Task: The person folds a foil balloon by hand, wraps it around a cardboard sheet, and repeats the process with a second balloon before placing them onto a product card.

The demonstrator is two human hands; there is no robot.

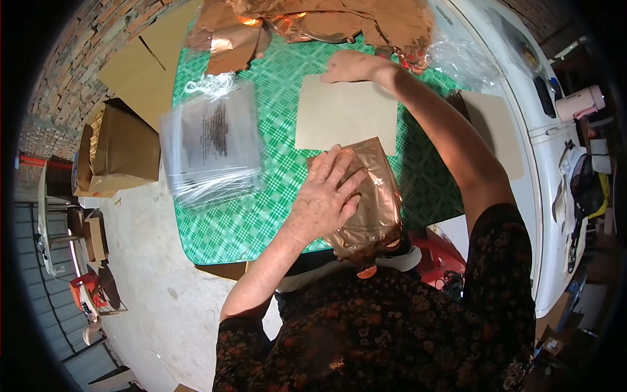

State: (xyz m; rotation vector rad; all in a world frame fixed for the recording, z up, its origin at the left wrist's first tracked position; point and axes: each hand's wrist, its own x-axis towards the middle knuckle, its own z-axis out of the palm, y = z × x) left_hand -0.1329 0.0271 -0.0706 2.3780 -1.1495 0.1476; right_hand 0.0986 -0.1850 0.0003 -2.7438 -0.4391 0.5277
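Note:
My left hand lies with fingers spread on a shiny copper-coloured foil packet at the table's near edge. The packet overlaps the bottom of a flat beige cardboard sheet. At the sheet's far edge, my right hand is closed with its fingers curled down on the cardboard; the fingertips are partly hidden. To the left rests a stack of clear plastic bags with dark printing, and a bundle of white string lies at its top.
Crumpled copper foil covers the far end of the green checked table. Clear plastic film lies at the far right. A cardboard box stands left of the table, and a white vehicle-like body is at the right.

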